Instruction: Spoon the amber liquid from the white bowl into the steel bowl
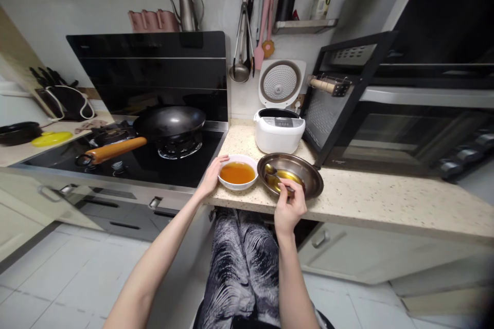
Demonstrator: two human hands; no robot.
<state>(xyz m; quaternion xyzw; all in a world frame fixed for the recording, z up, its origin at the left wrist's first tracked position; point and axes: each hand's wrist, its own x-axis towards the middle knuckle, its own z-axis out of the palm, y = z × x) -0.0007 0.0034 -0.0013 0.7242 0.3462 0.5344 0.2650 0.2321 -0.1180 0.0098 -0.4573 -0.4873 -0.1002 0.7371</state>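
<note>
My left hand (211,175) steadies a white bowl (227,186) of orange-brown liquid by its left side, fingers at the rim. A spoon (271,169) is pinched in my right hand (290,204), over a wide metal bowl (313,177). Yellow, oil-like liquid (287,177) lies in the bottom of that bowl. The spoon's head is low inside the bowl; I cannot tell how deep it dips. Both bowls stand side by side near the front edge of the counter. My right fingers hide most of the spoon's handle.
Behind the bowls is a white rice cooker (280,133) with its lid raised. A wok (170,122) sits on the stove to the left, its wooden handle (119,149) pointing toward me. To the right stands an oven (405,133). Utensils (241,36) hang on the wall rail.
</note>
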